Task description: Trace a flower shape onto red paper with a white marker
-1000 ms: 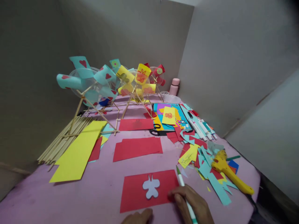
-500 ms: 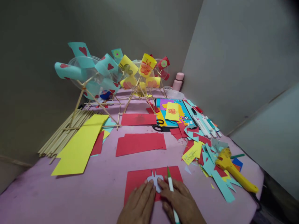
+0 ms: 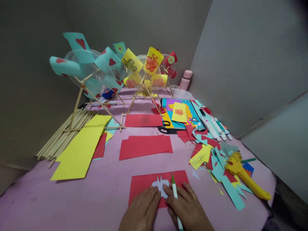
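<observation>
A pale butterfly-shaped paper cutout (image 3: pixel 160 186) lies on a sheet of red paper (image 3: pixel 139 183) at the table's near edge. My left hand (image 3: pixel 143 207) lies flat, its fingers stretched together, with the fingertips pressing on the cutout's lower left side. A white marker with a green tip (image 3: pixel 175 189) is held between the fingers of my right hand (image 3: pixel 186 205), its green end pointing away from me. Fingertips of that hand also touch the cutout's right wing. The cutout's lower part is partly covered by my fingers.
Red strips (image 3: pixel 145 147) lie ahead, yellow strips (image 3: pixel 81 150) and sticks (image 3: pixel 62 138) to the left. Paper scraps (image 3: pixel 231 187), a yellow glue gun (image 3: pixel 247 179) and markers (image 3: pixel 211 128) are on the right. Scissors (image 3: pixel 164 129) and paper-bladed wheels on stick frames (image 3: pixel 83 75) stand farther back.
The camera view has shifted slightly, so the background sits a little differently. Both hands, the marker and the cutout keep nearly the same positions on the red paper.
</observation>
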{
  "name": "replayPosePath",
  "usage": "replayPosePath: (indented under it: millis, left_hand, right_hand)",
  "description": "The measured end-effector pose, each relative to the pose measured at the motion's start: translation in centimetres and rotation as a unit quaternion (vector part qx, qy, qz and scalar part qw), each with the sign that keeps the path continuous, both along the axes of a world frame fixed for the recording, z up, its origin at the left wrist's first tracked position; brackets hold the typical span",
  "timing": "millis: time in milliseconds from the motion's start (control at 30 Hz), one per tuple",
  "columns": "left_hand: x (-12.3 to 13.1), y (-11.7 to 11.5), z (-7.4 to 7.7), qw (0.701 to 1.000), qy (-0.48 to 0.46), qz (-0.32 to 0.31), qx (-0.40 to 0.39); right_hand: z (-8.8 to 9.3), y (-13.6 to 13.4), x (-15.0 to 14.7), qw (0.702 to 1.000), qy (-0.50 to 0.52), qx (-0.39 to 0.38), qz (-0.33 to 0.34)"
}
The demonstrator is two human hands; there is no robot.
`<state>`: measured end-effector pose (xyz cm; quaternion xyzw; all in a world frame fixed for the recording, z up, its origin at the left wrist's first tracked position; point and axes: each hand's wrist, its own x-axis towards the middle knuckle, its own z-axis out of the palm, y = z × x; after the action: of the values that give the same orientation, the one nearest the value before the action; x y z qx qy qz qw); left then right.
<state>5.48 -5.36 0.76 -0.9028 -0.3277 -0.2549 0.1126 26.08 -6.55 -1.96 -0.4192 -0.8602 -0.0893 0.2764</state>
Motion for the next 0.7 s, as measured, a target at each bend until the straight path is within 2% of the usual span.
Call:
replayPosePath:
  millis: [167, 333, 467, 700]
  left_hand:
    - [0.7, 0.5, 1.8, 0.999, 0.0, 0.03, -0.027]
    - [1.0, 0.9, 1.7, 0.996, 0.068, 0.024, -0.05]
    - [1.0, 1.1, 1.6, 0.991, 0.096, 0.038, -0.086]
    - [1.1, 1.5, 2.5, 0.989, 0.052, 0.031, -0.132]
  right_hand:
    - [0.2, -0.1, -0.8, 0.999, 0.041, 0.013, -0.028]
    - [0.2, 0.0, -1.6, 0.993, 0.1, 0.031, -0.055]
    - [0.5, 0.0, -1.3, 0.996, 0.08, 0.026, -0.041]
    - [0.5, -0.3, -0.9, 0.996, 0.066, -0.03, -0.049]
